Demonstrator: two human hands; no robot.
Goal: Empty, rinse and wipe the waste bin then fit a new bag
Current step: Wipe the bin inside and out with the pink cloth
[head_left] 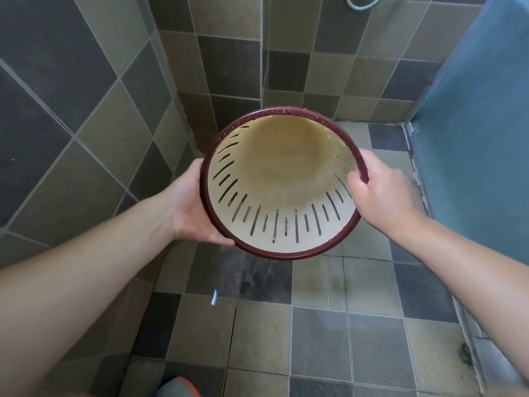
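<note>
Forearms reach out from the camera to hold a waste bin tipped over a wet tiled floor.

Nearest, at the bottom edge, part of a grey and orange shoe (176, 387) shows on the floor tiles (315, 325). Further out, the left hand (191, 207) cups the outer wall of the waste bin (282, 184) from beneath, fingers hidden behind it so their lie cannot be told. The right hand (378, 190) hooks the dark red rim, thumb curled inside, fingers wrapped outside. Held in the air between both hands, mouth tilted toward the person, the bin is bare of any bag; a blurred spray below its lower rim suggests rinse water draining through the slots, which likely explains the tilt. Beyond stand the tiled corner and a shower hose (362, 2).
</note>
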